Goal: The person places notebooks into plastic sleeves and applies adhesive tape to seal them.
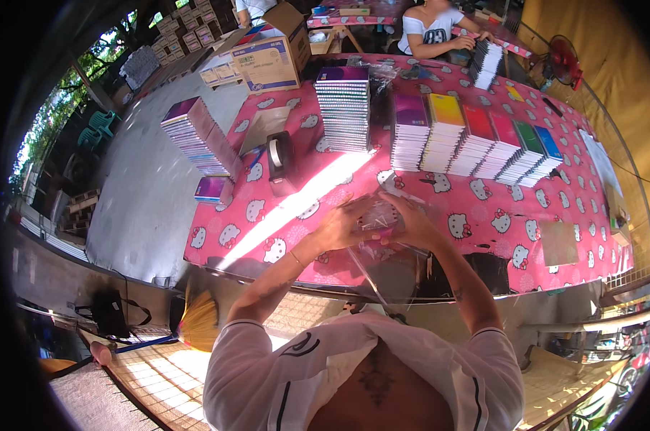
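Note:
My left hand (339, 226) and my right hand (411, 224) meet over the near edge of the pink patterned table (483, 223). Both grip a clear plastic wrapper (377, 215) that crinkles between the fingers. More clear plastic sheet (382, 266) hangs down below the hands toward my body. What is inside the wrapper I cannot tell.
A row of coloured notebook stacks (476, 144) stands behind the hands, a taller stack (344, 108) to their left. A black tape dispenser (280, 161) and a leaning stack (199, 136) sit at the left. A cardboard box (267, 61) and a seated person (432, 32) are at the far end.

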`<move>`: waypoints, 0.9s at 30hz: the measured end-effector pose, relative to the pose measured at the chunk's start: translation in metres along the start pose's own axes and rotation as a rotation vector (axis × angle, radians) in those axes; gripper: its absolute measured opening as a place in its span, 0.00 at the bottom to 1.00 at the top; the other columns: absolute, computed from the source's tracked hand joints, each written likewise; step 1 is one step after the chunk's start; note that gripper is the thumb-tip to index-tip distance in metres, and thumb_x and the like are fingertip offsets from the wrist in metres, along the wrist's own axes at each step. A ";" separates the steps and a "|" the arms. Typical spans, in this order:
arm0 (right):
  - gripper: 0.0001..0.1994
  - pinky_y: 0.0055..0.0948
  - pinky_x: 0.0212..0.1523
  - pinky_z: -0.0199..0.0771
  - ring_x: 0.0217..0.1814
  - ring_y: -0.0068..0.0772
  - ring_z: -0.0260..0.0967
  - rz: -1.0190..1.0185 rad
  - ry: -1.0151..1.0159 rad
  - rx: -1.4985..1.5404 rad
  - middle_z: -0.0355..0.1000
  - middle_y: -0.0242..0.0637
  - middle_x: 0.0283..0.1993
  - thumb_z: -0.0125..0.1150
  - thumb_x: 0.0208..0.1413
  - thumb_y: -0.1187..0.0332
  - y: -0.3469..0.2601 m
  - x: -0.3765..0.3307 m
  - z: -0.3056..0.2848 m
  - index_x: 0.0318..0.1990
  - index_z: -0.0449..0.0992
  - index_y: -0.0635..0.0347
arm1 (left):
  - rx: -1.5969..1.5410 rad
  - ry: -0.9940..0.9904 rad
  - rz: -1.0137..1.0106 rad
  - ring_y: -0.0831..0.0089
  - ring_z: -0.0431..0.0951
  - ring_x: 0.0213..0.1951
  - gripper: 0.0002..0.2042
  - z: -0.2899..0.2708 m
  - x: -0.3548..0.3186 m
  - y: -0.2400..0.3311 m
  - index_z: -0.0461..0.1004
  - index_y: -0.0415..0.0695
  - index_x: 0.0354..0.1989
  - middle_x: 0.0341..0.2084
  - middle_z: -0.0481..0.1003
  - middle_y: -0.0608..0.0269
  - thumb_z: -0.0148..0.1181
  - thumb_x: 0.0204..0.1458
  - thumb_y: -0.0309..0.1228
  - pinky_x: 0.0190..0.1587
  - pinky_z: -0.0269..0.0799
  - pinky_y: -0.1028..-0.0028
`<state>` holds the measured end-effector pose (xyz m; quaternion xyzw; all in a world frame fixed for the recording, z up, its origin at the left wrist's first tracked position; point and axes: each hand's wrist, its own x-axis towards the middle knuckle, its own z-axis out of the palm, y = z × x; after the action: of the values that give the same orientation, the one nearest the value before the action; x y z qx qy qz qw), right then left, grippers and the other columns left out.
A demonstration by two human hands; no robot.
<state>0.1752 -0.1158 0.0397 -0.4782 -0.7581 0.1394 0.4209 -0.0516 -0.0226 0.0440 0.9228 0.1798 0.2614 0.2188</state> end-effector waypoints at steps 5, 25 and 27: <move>0.26 0.40 0.58 0.74 0.61 0.46 0.72 -0.061 0.075 -0.041 0.77 0.45 0.51 0.69 0.53 0.71 0.026 -0.021 0.019 0.60 0.70 0.57 | 0.086 0.148 0.151 0.55 0.78 0.48 0.18 0.024 -0.006 0.006 0.79 0.44 0.51 0.45 0.78 0.50 0.66 0.50 0.31 0.47 0.78 0.58; 0.19 0.25 0.52 0.71 0.51 0.25 0.69 0.582 0.353 0.733 0.70 0.35 0.51 0.63 0.56 0.79 0.027 -0.008 0.052 0.55 0.67 0.62 | 0.299 0.665 -0.711 0.64 0.77 0.47 0.24 -0.013 -0.005 -0.149 0.75 0.40 0.49 0.37 0.75 0.56 0.69 0.54 0.47 0.47 0.75 0.68; 0.19 0.26 0.51 0.71 0.50 0.25 0.69 0.566 0.329 0.773 0.70 0.35 0.51 0.63 0.56 0.80 0.020 -0.001 0.067 0.55 0.68 0.62 | 0.727 0.700 -0.793 0.66 0.78 0.42 0.25 -0.056 -0.074 -0.211 0.76 0.39 0.48 0.37 0.77 0.56 0.70 0.52 0.47 0.46 0.75 0.66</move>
<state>0.1358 -0.0939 -0.0137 -0.4899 -0.4155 0.4414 0.6265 -0.1877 0.1389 -0.0475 0.6614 0.6454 0.3689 -0.0998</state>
